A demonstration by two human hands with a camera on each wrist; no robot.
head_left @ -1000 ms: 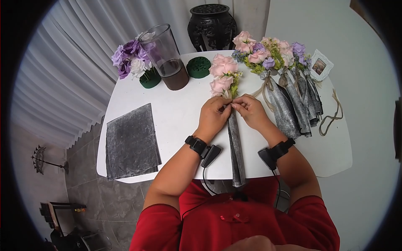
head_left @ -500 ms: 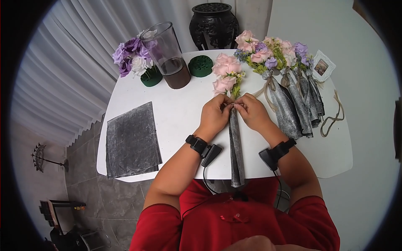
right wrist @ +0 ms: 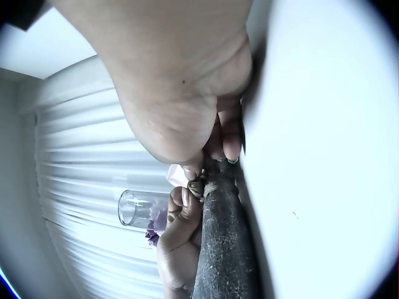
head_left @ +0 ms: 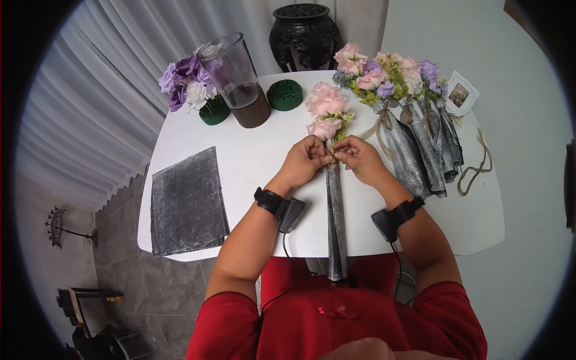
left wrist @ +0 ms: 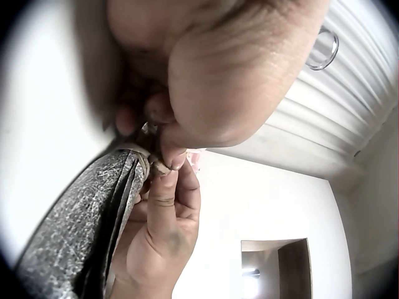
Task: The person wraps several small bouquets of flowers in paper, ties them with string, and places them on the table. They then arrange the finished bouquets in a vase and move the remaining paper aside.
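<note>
A small bouquet of pink roses (head_left: 327, 99) lies upright down the middle of the table, its stems wrapped in a narrow grey paper sleeve (head_left: 336, 222). My left hand (head_left: 305, 159) and right hand (head_left: 362, 161) meet at its neck, just below the blooms. A tan cord (left wrist: 142, 161) circles the gathered paper there. Thumb and fingertips of each hand pinch the cord at a small knot, seen close up in the left wrist view. The fingers partly hide the knot.
Several wrapped bouquets (head_left: 408, 144) lie at the right, near a loose cord (head_left: 476, 171) and a white photo frame (head_left: 462, 93). Grey paper sheets (head_left: 189, 204) lie at the left. Behind stand a glass vase (head_left: 246, 102), green foam (head_left: 284, 95) and purple flowers (head_left: 183, 81).
The left hand has turned slightly and its wrist has shifted left. The pink bouquet's sleeve has slid a little toward the person, and the cord now shows between the fingertips.
</note>
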